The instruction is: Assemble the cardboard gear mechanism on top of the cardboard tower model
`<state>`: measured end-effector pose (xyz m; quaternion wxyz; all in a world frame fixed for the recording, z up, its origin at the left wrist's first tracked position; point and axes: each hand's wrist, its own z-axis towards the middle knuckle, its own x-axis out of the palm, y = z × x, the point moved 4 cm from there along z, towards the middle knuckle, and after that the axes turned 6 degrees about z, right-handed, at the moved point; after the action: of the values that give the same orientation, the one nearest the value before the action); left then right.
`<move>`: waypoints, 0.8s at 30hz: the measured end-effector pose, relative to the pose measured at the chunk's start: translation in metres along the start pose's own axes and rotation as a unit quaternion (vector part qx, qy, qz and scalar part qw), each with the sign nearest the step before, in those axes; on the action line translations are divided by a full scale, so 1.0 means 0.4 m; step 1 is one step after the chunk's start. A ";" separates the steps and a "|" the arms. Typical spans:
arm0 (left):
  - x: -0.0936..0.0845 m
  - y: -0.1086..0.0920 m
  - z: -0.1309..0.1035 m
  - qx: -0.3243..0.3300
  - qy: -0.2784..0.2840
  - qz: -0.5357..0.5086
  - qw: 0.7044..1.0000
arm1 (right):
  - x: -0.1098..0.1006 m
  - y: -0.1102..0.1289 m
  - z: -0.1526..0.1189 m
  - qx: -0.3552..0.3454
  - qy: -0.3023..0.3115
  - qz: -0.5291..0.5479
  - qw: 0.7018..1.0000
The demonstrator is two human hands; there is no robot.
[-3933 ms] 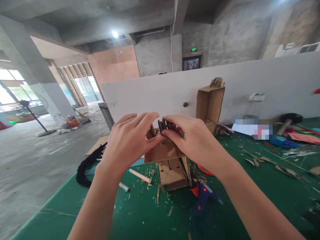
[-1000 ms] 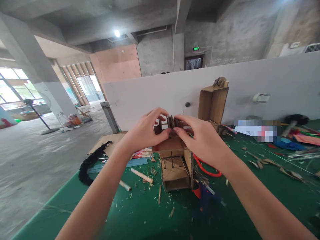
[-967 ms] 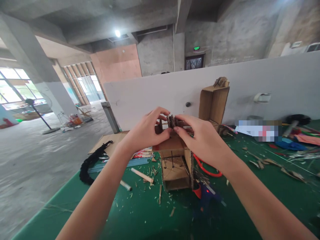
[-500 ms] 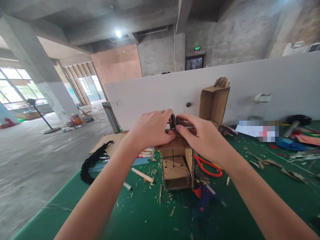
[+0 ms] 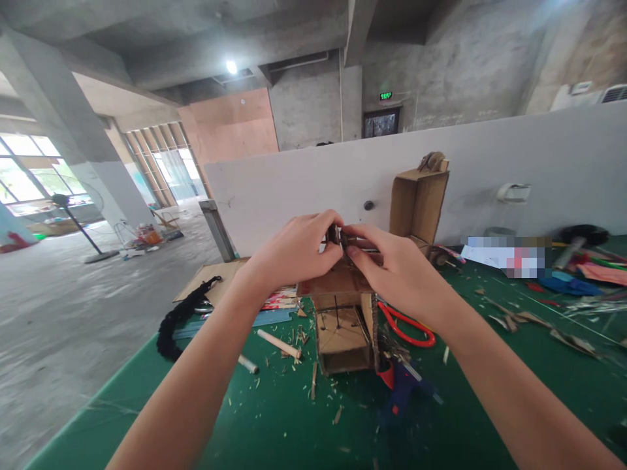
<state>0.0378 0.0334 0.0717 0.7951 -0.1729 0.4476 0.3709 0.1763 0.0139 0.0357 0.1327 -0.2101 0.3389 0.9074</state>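
Observation:
My left hand pinches a small brown cardboard piece between thumb and fingers. Close against it, my right hand is closed on a second small part, mostly hidden by the fingers. Both hands are above the top of a cardboard box structure standing on the green table. Its open front shows a thin dark upright rod and an inner shelf. Whether the pinched pieces are fixed to the box top, I cannot tell.
Behind stands a taller cardboard frame with a round part on top. Around the box lie a wooden stick, a red loop-shaped handle, a blue tool, a black fuzzy strip and scraps. A white partition backs the table.
The small pieces between my fingers have shifted slightly left, and a narrow gap shows between them. The box top has shifted slightly to the left too.

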 end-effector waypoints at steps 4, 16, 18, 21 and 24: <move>-0.001 -0.001 0.004 0.018 -0.009 -0.027 0.999 | 0.000 0.007 -0.002 0.000 0.006 0.000 1.000; -0.010 0.019 -0.016 -0.002 0.021 -0.080 0.997 | 0.012 0.030 -0.006 -0.025 -0.038 -0.101 0.994; -0.015 0.024 -0.017 -0.002 0.030 -0.136 0.990 | 0.014 0.033 -0.007 -0.026 -0.035 -0.105 0.994; -0.026 0.027 -0.022 -0.004 0.023 -0.237 0.971 | 0.011 0.034 -0.009 -0.022 -0.034 -0.115 0.993; -0.036 0.025 -0.034 0.004 -0.040 -0.324 0.945 | 0.008 0.031 -0.010 -0.016 -0.028 -0.117 0.993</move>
<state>0.0178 0.0257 0.0770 0.8903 -0.2904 0.3365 0.0986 0.1697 0.0025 0.0386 0.2438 -0.2250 0.2937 0.8965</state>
